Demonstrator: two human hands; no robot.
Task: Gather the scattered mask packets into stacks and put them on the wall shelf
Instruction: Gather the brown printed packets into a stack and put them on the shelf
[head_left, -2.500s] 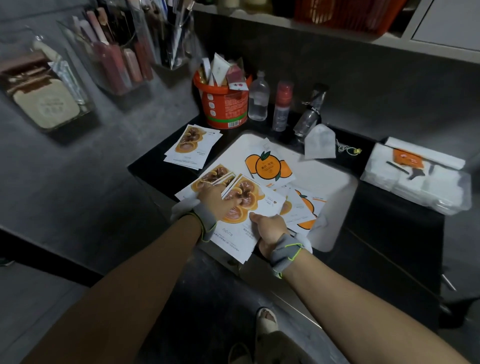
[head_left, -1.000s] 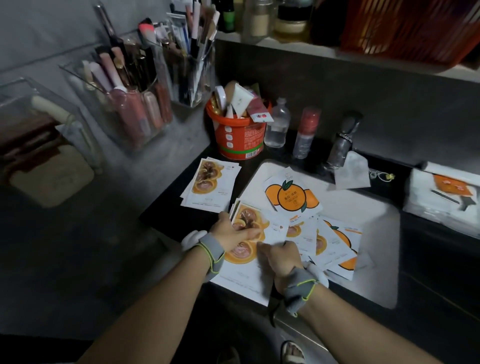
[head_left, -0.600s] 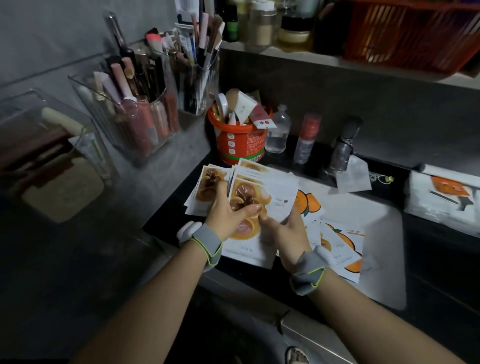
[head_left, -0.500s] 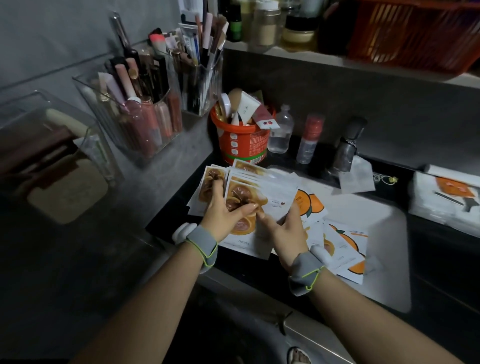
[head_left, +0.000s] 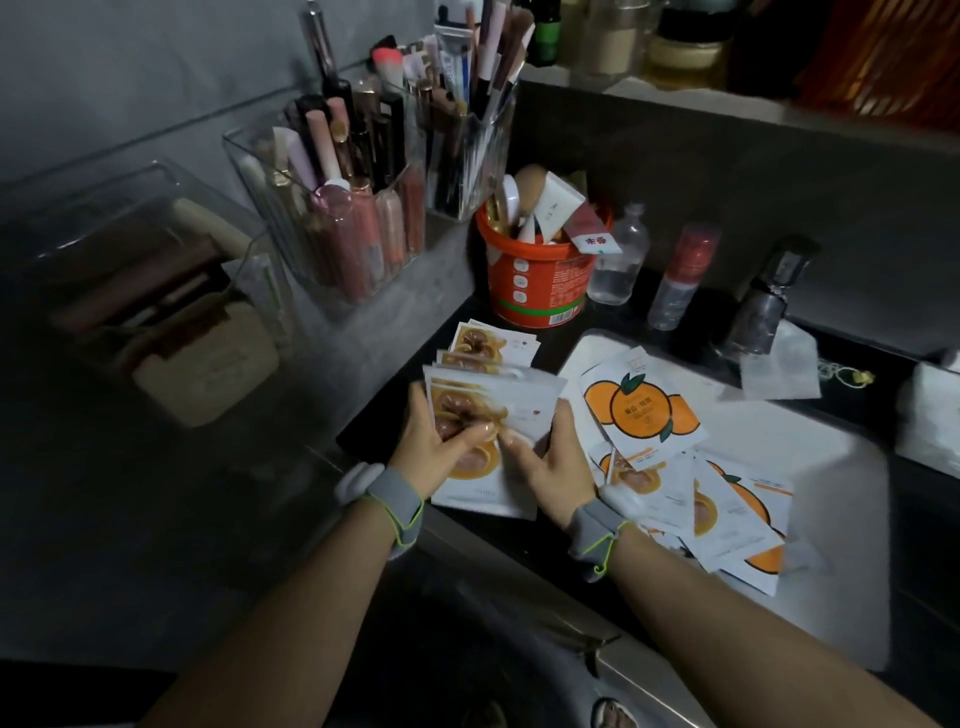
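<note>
Both hands, the left hand (head_left: 434, 447) and right hand (head_left: 553, 460), hold the stack of mask packets (head_left: 491, 410) mid-frame. A loose grip could let slippery packets slide out.

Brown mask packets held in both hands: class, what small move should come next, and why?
Probably square the stack: the left hand and right hand grip it by its sides, yet its packets sit fanned with uneven top edges. More brown packets lie just behind it, and orange packets are loose to the right.
</note>
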